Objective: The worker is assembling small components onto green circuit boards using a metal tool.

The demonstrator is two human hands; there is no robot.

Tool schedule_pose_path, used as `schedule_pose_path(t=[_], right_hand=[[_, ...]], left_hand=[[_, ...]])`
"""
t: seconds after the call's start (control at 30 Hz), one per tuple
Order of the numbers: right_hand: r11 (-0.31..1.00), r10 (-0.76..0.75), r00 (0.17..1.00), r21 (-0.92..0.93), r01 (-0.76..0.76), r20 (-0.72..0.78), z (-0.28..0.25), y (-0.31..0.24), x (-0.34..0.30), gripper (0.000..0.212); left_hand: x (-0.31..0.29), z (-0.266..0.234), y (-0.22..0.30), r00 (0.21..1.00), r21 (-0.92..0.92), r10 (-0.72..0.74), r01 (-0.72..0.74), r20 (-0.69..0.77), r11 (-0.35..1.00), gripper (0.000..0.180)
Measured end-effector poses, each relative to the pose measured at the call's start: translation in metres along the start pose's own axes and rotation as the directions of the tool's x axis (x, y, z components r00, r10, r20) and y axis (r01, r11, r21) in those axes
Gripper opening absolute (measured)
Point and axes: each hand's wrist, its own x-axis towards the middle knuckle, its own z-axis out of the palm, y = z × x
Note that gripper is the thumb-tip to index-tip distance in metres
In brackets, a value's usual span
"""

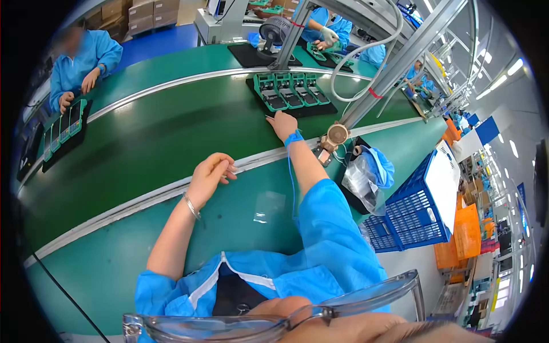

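On the green conveyor belt lies a black mat [315, 110] bearing a row of several green plastic frames [290, 91] with dark grey parts inside. My right hand [283, 125], with a blue wrist strap and cord, reaches to the mat's near edge. Its fingers are closed there, seemingly on the edge, though the fingertips are partly hidden. My left hand [211, 176], with a metal bangle at the wrist, hovers near the belt's metal rail [251, 164]. Its fingers are loosely bent and apart, and nothing is in them.
A metal post [384, 80] with cables rises right of the mat. A blue crate [420, 203] and a black tray with plastic bags [363, 180] stand at my right. Across the belt, a co-worker [80, 66] touches similar frames [66, 128] at far left; another [329, 34] works by a fan [275, 33].
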Motion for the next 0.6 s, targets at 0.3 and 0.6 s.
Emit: schedule_pose_path(t=[0.3, 0.6], right_hand=[[0.821, -0.549, 0.830, -0.249, 0.514, -0.096, -0.029, -0.020, 0.012, 0.008], [0.577, -0.815, 0.576, 0.015, 0.817, -0.061, -0.098, -0.145, -0.103, 0.009]], left_hand=[[0.025, -0.010, -0.034, 0.981, -0.582, -0.187, 0.123, -0.051, 0.804, 0.037], [0.027, -0.021, -0.041, 0.967, -0.773, -0.222, 0.047, -0.123, 0.633, 0.057]])
